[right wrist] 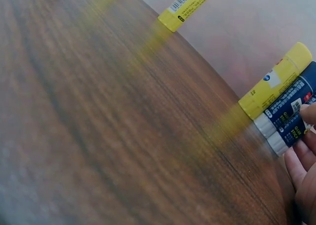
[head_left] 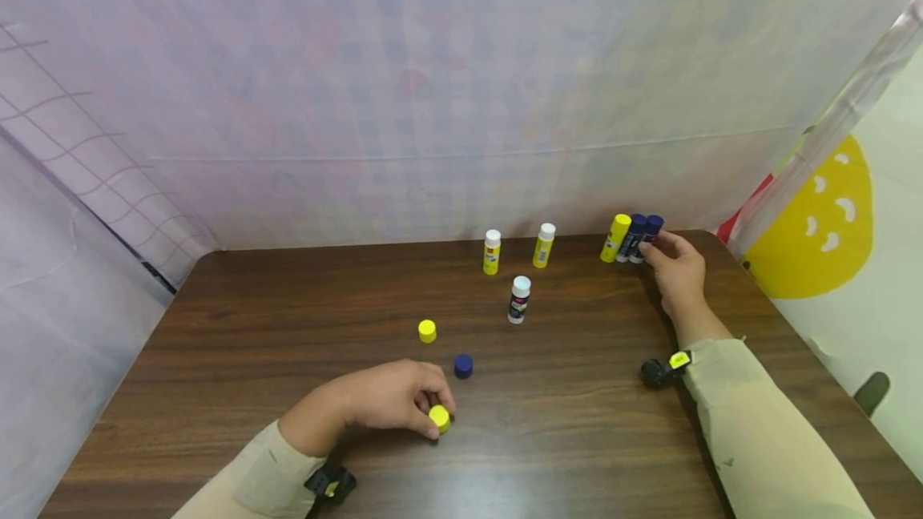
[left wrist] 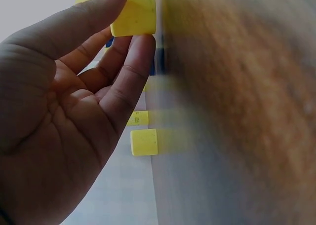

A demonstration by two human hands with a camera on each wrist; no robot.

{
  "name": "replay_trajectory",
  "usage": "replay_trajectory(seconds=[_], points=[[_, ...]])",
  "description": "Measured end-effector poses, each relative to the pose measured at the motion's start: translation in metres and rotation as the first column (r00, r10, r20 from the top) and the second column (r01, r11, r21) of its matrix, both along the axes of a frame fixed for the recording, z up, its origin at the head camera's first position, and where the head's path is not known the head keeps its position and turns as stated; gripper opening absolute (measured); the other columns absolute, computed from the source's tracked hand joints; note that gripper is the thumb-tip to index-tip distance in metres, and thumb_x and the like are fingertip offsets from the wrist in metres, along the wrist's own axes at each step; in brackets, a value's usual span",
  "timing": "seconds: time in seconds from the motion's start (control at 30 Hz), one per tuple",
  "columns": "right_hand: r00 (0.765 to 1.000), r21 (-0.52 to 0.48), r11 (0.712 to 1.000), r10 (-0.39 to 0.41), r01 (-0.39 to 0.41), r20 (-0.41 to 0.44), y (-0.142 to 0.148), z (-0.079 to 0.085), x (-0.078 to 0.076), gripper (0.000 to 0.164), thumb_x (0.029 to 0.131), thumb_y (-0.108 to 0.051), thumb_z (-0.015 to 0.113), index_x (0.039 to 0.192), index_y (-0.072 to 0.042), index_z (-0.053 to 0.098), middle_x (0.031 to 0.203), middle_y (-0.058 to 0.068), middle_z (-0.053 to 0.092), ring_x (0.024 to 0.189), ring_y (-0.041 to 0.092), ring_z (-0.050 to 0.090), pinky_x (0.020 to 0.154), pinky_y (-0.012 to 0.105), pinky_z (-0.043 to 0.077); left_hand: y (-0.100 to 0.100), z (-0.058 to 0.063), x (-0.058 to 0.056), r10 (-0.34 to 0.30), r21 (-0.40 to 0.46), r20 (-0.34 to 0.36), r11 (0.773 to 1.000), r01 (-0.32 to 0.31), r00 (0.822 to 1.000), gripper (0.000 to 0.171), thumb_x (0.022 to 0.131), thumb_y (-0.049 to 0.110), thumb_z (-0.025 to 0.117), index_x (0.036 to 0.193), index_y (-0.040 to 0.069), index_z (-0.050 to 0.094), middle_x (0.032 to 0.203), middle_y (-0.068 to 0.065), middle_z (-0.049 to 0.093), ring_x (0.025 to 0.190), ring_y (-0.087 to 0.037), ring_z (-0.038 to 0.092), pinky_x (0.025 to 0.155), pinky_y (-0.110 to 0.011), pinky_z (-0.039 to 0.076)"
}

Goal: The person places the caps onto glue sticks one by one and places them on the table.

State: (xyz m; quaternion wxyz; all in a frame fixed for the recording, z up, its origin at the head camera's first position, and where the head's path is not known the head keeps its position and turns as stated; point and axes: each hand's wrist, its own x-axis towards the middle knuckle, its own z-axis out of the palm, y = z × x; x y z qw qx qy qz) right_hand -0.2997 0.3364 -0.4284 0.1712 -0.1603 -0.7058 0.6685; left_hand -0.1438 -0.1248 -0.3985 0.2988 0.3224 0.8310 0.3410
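- The left hand [head_left: 392, 396] pinches a yellow cap [head_left: 439, 420] between thumb and fingers, at the near part of the bench [head_left: 577, 431].
- The right hand [head_left: 680, 272] grips the rightmost blue stick [head_left: 654, 224] between thumb and fingers; a second blue stick [head_left: 633, 232] and a yellow stick [head_left: 615, 239] stand beside it.
- A blue cap [head_left: 464, 366] sits just beyond the left hand, another yellow cap [head_left: 428, 332] farther back.
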Motion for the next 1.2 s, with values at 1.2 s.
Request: replay_trajectory(seconds=[1.2], points=[[0.992,-0.093,0.991,-0.101,0.093,-0.080,0.006,-0.011,0.003,0.019,0.088,-0.008,0.080,0.105,-0.009,0.071,0.083,-0.010,0.067,0.069,0.004,0.061,0.057,0.014,0.052,0.002,0.004,-0.004,0.050,0.081,-0.132,0.996,-0.039,0.990,0.018,0.092,0.016,0.081,0.109,0.018,0.075,0.107,0.012,0.064,0.096,0.000,0.063,0.092,-0.023,0.057]])
